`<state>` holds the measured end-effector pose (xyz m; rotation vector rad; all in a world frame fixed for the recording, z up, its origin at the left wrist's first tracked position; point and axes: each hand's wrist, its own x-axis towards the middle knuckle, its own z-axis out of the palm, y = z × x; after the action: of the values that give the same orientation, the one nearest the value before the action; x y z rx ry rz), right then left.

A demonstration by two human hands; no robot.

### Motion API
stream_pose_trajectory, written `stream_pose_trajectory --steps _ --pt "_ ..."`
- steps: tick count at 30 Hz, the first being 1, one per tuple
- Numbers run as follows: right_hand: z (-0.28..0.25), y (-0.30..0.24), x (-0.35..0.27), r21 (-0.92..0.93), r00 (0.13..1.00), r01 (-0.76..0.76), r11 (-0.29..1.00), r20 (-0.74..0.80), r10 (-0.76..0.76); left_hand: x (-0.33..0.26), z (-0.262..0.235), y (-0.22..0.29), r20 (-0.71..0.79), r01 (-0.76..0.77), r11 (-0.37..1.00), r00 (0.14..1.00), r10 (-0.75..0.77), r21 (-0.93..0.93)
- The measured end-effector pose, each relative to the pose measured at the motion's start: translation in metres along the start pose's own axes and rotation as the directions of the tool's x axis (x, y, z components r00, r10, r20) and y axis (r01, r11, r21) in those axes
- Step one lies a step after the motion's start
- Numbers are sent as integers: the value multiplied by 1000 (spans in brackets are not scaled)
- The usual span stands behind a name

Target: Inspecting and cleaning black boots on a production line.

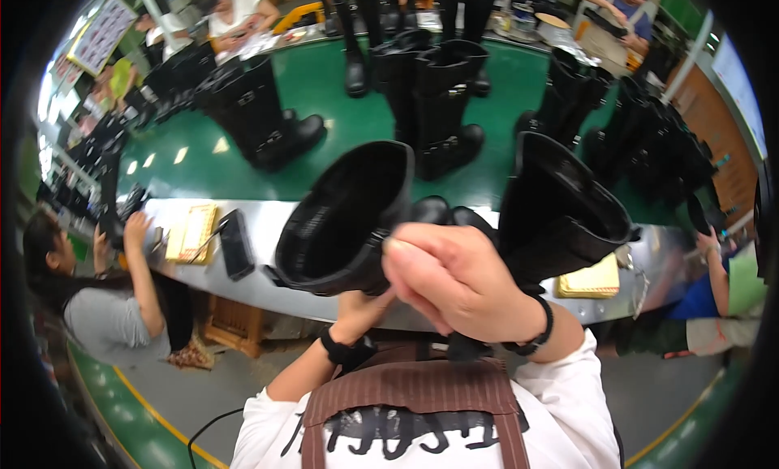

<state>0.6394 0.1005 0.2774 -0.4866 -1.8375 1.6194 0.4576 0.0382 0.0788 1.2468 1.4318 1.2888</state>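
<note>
A tall black boot point(345, 217) stands at the table's near edge, its wide opening tilted up toward me. My left hand point(363, 311) is at the near side of its shaft, holding it from below the rim; most of the fingers are hidden. Beside the rim and its strap, my right hand point(454, 278) is closed in a pinch. What sits between those fingertips, if anything, is too small to make out. A second black boot point(560, 209) stands just right of my right hand, its opening also facing up.
More black boots point(438, 104) stand across the green conveyor belt point(324, 144). On the metal edge point(280, 286) lie a phone-like black device point(236, 246) and yellow paper pads point(192, 234), point(590, 278). Co-workers point(122, 299) sit at left, right and far side.
</note>
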Motion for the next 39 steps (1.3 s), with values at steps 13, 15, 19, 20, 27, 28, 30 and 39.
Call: stream_pose_trajectory --steps 13,15,19,20,27,28,30,39 --pt "-96 -56 -118 -965 936 -180 193 -228 -269 -16 -22 136 215 -24 729 962 -170 684" --pt "-90 -46 -125 -939 933 -96 331 -201 -300 -5 3 153 304 -169 887 952 35 429" --pt "-77 -37 -135 -859 917 36 510 -175 -358 47 75 137 320 -481 838 861 396 257" --pt "-75 -36 -136 -866 907 70 496 -151 -392 59 90 130 311 -581 789 801 511 199" --pt "-87 6 -108 -947 629 -177 270 -320 -709 91 116 119 421 -438 897 805 418 -54" --pt "-86 18 -104 -873 584 -158 462 -459 -669 90 114 113 437 -371 928 834 337 -9" --pt "-94 31 -103 -882 544 -47 469 -416 -728 85 107 93 384 -336 939 859 338 -75" --pt "-92 126 -173 -195 828 -235 952 -553 91 58 141 0 540 143 989 831 -133 23"
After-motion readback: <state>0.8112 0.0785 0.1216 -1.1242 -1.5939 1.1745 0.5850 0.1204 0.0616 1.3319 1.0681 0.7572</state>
